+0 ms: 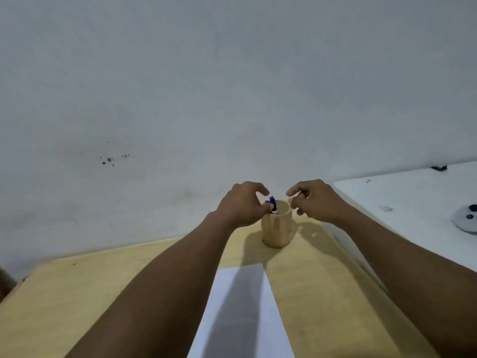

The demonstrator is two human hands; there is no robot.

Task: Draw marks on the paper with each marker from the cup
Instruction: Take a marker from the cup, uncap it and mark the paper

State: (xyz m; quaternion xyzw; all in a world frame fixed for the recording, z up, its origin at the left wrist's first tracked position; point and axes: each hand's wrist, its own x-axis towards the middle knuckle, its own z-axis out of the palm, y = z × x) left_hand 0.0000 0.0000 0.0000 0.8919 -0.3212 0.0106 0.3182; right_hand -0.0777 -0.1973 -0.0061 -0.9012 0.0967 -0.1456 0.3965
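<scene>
A light wooden cup (276, 229) stands on the wooden table (77, 301) near the wall. A blue-capped marker (273, 200) and a dark red one (267, 202) stick out of its left side. My left hand (241, 205) hovers at the cup's left rim, thumb touching the markers and index finger curled above them with a gap. My right hand (316, 200) is at the cup's right rim, fingers bent and apart, holding nothing. A white sheet of paper (271, 313) lies on the table in front of the cup, between my forearms and partly in shadow.
A pale wall rises right behind the table. A white surface (413, 202) adjoins on the right, with a round grey object (467, 218) and a small black item (438, 167) on it.
</scene>
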